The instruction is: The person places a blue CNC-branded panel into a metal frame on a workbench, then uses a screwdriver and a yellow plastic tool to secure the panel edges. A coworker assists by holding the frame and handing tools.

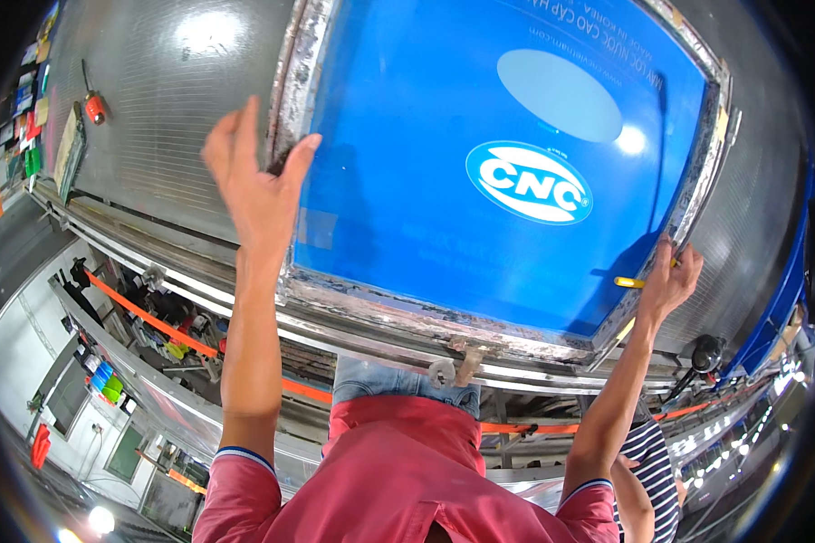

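Note:
A large frame with worn, paint-stained bars (702, 181) lies in front of me, around a bright blue sheet or mesh (380, 217) with a white oval logo and a pale blue oval. At its left bar, my left hand (258, 181) is open, fingers spread and raised, thumb over the frame's edge; whether it touches is unclear. My right hand (668, 282) is by the right bar near the lower right corner. Its fingers are curled around a slim yellow stick-like tool (629, 282), whose rounded end sticks out to the left over the blue surface. The tool's other end is mostly hidden.
The frame rests on a grey ribbed table (163, 127) with a metal rail along its near edge. A red-handled tool (95, 109) lies at the far left. A black round knob (704, 353) stands at the right. Someone in a striped shirt (652, 471) is close behind my right arm.

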Demonstrator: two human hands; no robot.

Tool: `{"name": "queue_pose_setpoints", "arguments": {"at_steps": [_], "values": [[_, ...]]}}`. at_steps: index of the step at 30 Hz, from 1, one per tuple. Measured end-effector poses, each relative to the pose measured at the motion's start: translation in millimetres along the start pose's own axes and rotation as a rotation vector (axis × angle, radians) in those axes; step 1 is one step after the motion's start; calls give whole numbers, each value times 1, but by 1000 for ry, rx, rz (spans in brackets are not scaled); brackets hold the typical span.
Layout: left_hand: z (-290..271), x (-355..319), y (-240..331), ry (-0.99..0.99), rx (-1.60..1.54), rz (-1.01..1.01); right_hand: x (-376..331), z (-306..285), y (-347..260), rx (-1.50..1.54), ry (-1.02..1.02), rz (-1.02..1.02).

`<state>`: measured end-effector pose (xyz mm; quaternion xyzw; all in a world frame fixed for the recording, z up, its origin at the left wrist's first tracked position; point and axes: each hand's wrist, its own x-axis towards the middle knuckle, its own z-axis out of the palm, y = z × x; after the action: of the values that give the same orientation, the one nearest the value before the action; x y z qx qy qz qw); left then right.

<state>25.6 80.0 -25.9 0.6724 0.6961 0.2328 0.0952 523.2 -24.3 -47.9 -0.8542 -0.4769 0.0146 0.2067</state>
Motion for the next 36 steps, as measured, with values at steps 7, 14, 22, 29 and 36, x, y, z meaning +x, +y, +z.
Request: {"name": "queue_pose_setpoints", "arguments": {"at_steps": [7,14,22,29,36], "values": [[-111,-213,-2,-406,-195,-206,-6,2,0,271,47,79],[-100,-396,-38,-488,-766,-2037,5,1,-19,35,34,25],[-151,-272,-27,-1437,-385,-1154,-2,0,-18,28,51,90],[-65,-38,160,-1183,-44,589,-7,-2,-18,16,87,79],[53,-43,238,-956,100,615,-5,-1,-16,36,78,71]]}}
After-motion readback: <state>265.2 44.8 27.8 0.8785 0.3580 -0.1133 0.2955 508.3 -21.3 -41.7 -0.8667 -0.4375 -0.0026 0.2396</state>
